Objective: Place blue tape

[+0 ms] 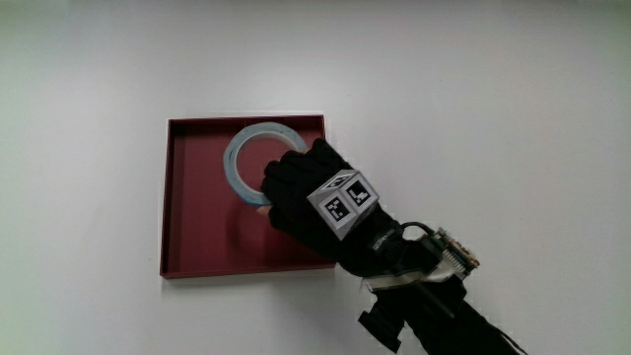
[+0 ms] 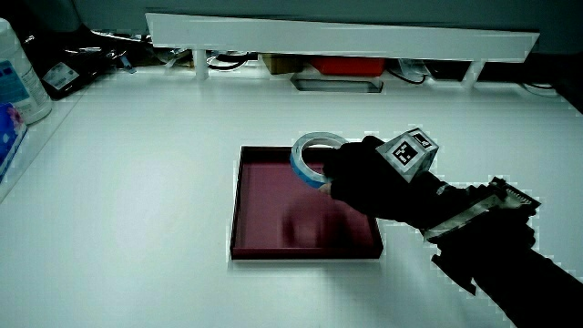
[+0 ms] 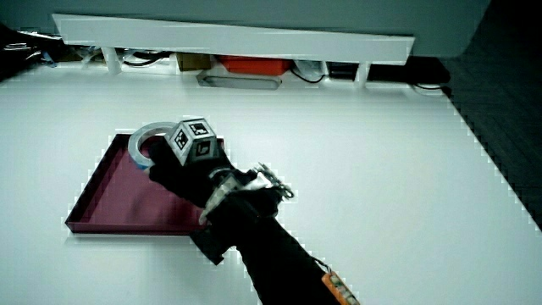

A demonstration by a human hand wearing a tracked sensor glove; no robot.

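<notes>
A pale blue tape roll (image 1: 244, 156) is held over the dark red square tray (image 1: 192, 232), above the part of it farther from the person. The gloved hand (image 1: 286, 187) is shut on the roll's nearer rim, with the patterned cube (image 1: 342, 200) on its back. In both side views the tape roll (image 2: 309, 155) (image 3: 144, 141) hangs tilted above the tray floor (image 2: 273, 205) (image 3: 118, 191), held by the hand (image 2: 364, 178) (image 3: 174, 174). A shadow lies on the tray below the roll.
A low white partition (image 2: 337, 36) stands at the table's edge farthest from the person, with boxes and cables under it. A white bottle (image 2: 16, 77) stands at the table's edge in a side view. The forearm (image 1: 434, 306) carries a small wired board.
</notes>
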